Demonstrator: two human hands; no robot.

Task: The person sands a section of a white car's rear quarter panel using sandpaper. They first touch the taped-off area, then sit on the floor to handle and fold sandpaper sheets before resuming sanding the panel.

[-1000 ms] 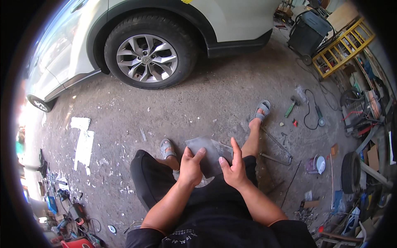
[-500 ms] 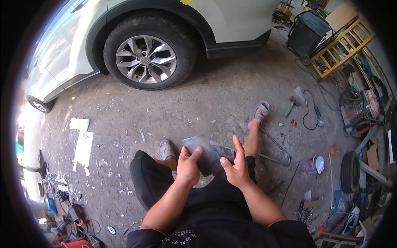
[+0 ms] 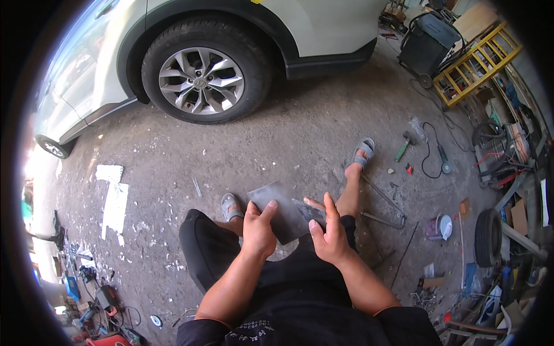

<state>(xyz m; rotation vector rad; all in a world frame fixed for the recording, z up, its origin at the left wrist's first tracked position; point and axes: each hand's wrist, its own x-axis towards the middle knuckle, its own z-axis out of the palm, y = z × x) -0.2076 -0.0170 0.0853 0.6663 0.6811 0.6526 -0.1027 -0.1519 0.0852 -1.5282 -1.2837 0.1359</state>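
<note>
plate (image 3: 283, 216), flat gray, gripped by left hand (image 3: 259, 233), above lap (image 3: 291, 268); long axis upper-left to lower-right. smaller gray blade (image 3: 307, 210) grasped in right hand (image 3: 330, 239), long axis roughly sideways, free end pointing left toward plate.

The floor (image 3: 277, 138) bears a hammer (image 3: 401, 152) and grinder (image 3: 443, 154).

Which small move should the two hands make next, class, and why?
Probably a light pass of the small plate across the large plate: the left hand holds the large one, the right hand holds the small one, and their edges overlap in view.
</note>
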